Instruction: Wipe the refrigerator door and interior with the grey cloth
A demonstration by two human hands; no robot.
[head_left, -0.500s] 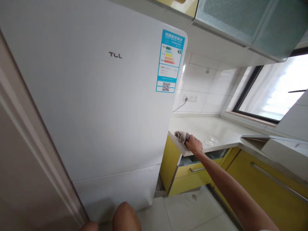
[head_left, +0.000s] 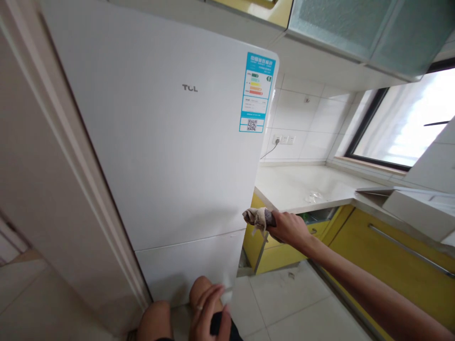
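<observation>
The cloth (head_left: 259, 218), grey and crumpled, is bunched in the right hand (head_left: 289, 228), which is clenched around it with the loose end protruding toward 9 o'clock. The cloth sits in the air at the right edge of the white refrigerator (head_left: 170, 156), level with the front corner of the bench (head_left: 295, 187); whether it touches the refrigerator door cannot be determined. The right forearm extends from the hand toward 4 o'clock and leaves the picture at the lower right corner. The pale bench top lies at 1 o'clock from the cloth, with a partly open drawer (head_left: 318, 215) directly under its front edge and yellow cabinets (head_left: 401, 265) below and to the right. A blue energy label (head_left: 256, 92) is fixed at the refrigerator's upper right corner, at 12 o'clock from the cloth. A wall socket (head_left: 284, 139) with a cord plugged in is mounted on the tiled wall behind the bench. The left hand (head_left: 208, 310) is at 7 o'clock from the cloth, at the bottom edge, beside a bare knee (head_left: 199, 286); its fingers are curled over a dark object, and whether it is grasping that object cannot be determined.
</observation>
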